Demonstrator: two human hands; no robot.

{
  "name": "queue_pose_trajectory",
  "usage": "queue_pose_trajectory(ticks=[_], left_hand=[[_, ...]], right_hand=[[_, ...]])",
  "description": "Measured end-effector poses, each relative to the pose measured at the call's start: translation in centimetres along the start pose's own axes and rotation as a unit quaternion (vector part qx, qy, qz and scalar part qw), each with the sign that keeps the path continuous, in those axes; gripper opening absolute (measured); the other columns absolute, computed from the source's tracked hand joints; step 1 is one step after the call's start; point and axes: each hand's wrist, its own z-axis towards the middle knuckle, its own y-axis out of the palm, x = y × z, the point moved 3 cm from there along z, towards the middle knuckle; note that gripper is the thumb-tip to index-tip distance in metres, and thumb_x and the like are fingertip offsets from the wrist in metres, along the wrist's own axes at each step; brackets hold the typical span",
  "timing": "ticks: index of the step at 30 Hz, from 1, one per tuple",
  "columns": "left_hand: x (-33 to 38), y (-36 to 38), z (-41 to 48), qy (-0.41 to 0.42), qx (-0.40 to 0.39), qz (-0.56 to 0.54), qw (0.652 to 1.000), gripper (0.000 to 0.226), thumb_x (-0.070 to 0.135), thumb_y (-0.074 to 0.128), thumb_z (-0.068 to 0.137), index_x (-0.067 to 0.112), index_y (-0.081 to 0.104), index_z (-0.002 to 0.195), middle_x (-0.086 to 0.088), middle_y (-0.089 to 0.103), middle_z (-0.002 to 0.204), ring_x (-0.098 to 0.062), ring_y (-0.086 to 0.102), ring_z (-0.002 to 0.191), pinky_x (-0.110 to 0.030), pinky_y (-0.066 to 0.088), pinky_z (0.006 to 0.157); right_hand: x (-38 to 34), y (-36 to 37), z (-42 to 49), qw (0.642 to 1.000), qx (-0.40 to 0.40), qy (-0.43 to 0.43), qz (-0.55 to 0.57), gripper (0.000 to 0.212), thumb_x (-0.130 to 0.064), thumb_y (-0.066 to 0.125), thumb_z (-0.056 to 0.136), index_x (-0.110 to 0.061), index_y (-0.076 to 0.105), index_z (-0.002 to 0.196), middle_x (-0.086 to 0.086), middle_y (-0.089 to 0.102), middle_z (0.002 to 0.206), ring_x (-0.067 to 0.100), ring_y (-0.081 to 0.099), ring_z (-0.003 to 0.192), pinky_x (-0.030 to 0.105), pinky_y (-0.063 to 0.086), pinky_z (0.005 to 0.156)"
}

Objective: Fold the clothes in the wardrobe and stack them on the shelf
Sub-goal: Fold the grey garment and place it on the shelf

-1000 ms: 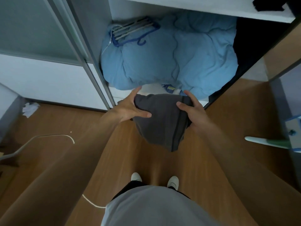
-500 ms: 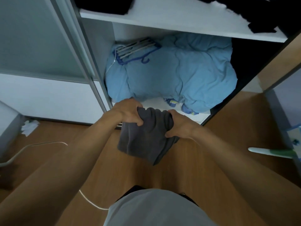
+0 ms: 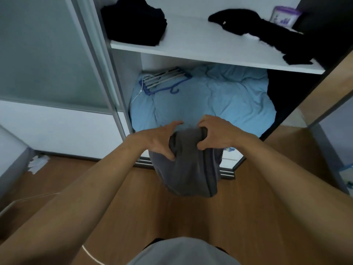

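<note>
Grey garment (image 3: 189, 169) hangs below the white shelf (image 3: 191, 40), out in front. We clamp our right hand (image 3: 214, 133) round its top fold; our left hand (image 3: 159, 139) pinches its left side, thumb in front. On the shelf: folded black pile (image 3: 133, 22) left, loose black clothes (image 3: 267, 31) right.

text: none reading clearly | carrier: purple-and-white packet (image 3: 284, 16) on the shelf (image 3: 210, 48), sitting well above and to the right of the right grip (image 3: 214, 133) | print: showing only as blurred purple marks
</note>
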Motion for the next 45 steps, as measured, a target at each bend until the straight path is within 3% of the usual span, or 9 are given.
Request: queue_pose_trajectory(ticks=[5,11,14,17,20,23,33,42,45], left_hand=[[2.0,0.7,1.0,0.041,0.03,-0.048,0.998,0.072,0.043,0.081,0.07,0.04,0.049,0.134,0.015,0.061,0.129,-0.01,0.057,0.114,-0.032,0.045,0.1],[1.6,-0.7,1.1,0.013,0.149,-0.133,0.98,0.042,0.044,0.07,0.062,0.034,0.069,0.104,0.014,0.07,0.099,-0.008,0.064,0.093,-0.03,0.052,0.084],[1.8,-2.4,0.9,0.01,0.212,-0.149,0.966,0.037,0.047,0.068,0.061,0.041,0.065,0.097,0.018,0.067,0.096,-0.01,0.063,0.094,-0.025,0.046,0.074],[2.9,-4.7,0.8,0.019,0.275,-0.167,0.947,0.037,0.052,0.065,0.057,0.04,0.065,0.092,0.016,0.068,0.093,-0.012,0.063,0.092,-0.029,0.046,0.075],[4.8,-7.3,0.7,0.068,0.331,-0.162,0.927,0.036,0.046,0.068,0.063,0.035,0.065,0.097,0.012,0.07,0.097,-0.013,0.064,0.095,-0.033,0.048,0.083],[7.3,-10.3,0.7,0.141,0.373,-0.109,0.911,0.049,0.037,0.071,0.071,0.033,0.064,0.119,0.005,0.072,0.111,-0.02,0.065,0.108,-0.034,0.048,0.09],[11.4,-22.0,5.4,0.244,0.483,0.074,0.838,0.043,0.036,0.073,0.078,0.031,0.067,0.12,0.018,0.061,0.093,-0.022,0.06,0.088,-0.041,0.052,0.08],[7.0,-32.6,15.7,0.225,0.552,0.206,0.777,0.038,0.027,0.075,0.08,0.024,0.071,0.118,0.008,0.07,0.117,-0.023,0.064,0.096,-0.046,0.044,0.082],[4.3,-34.6,20.2,0.183,0.507,0.222,0.813,0.043,0.021,0.074,0.077,0.026,0.069,0.12,0.011,0.068,0.121,-0.025,0.063,0.104,-0.049,0.043,0.089]], right_hand=[[0.2,-2.4,-1.0,0.999,0.02,-0.003,0.044,0.04,-0.051,0.066,0.057,-0.027,0.063,0.089,-0.007,0.063,0.094,0.018,0.061,0.089,0.037,0.049,0.074],[2.4,-1.9,-4.4,0.888,0.376,0.068,0.255,0.011,-0.019,0.064,0.086,-0.023,0.065,0.096,-0.005,0.061,0.1,0.007,0.057,0.086,0.012,0.042,0.075],[2.8,1.4,-4.8,0.838,0.187,0.208,0.469,0.022,-0.033,0.059,0.093,-0.016,0.069,0.083,0.002,0.072,0.076,0.014,0.068,0.067,0.028,0.052,0.065],[2.1,3.7,-4.4,0.693,-0.08,0.271,0.664,0.071,-0.068,0.042,0.093,-0.006,0.059,0.122,0.021,0.068,0.116,0.038,0.069,0.103,0.049,0.057,0.082],[2.7,1.1,-2.1,0.507,-0.071,0.205,0.834,0.106,-0.086,0.037,0.081,-0.005,0.035,0.149,0.033,0.041,0.146,0.056,0.042,0.13,0.071,0.041,0.092],[2.7,-4.3,0.6,0.427,-0.078,0.087,0.897,0.112,-0.091,0.034,0.076,-0.008,0.038,0.151,0.033,0.036,0.152,0.057,0.034,0.137,0.079,0.032,0.099],[5.3,-18.6,11.0,0.458,-0.006,-0.126,0.88,0.071,-0.061,0.038,0.096,-0.012,0.051,0.145,0.022,0.049,0.147,0.044,0.047,0.135,0.066,0.031,0.111],[10.9,-26.3,27.1,0.503,0.089,-0.167,0.844,0.023,-0.026,0.059,0.083,-0.014,0.078,0.079,0.008,0.073,0.09,0.024,0.074,0.084,0.035,0.059,0.077],[14.3,-27.3,32.9,0.622,0.02,-0.105,0.775,0.025,-0.021,0.061,0.081,-0.01,0.076,0.099,0.009,0.072,0.107,0.025,0.069,0.101,0.036,0.056,0.09]])
